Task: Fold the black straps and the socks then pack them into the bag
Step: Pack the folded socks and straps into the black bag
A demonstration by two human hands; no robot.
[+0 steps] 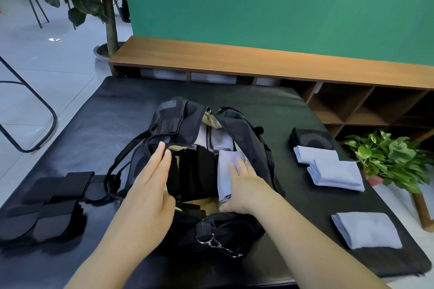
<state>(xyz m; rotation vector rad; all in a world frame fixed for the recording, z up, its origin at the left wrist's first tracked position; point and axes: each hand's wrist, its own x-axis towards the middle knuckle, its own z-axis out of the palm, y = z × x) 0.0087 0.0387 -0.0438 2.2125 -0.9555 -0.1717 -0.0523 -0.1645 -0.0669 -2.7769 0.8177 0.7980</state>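
Observation:
A black duffel bag (249,134) lies unzipped in the middle of the black table, showing a tan lining. Folded black pieces (195,171) and grey socks stand packed inside. My left hand (150,178) lies flat with straight fingers on the bag's left edge, holding the opening apart. Inside the opening, my right hand (246,185) presses with straight fingers on a folded light-blue sock (226,166). Several folded black straps (58,202) lie left of the bag. Three folded light-blue socks (335,172) (366,230) (315,153) and a black folded pile (310,138) lie to its right.
The black table mat (270,98) ends close on the right near a potted plant (387,159). A wooden shelf unit (258,58) and a green wall stand behind. A metal chair frame (28,124) and a tree pot stand at the left. A metal clip (218,246) hangs at the bag's near end.

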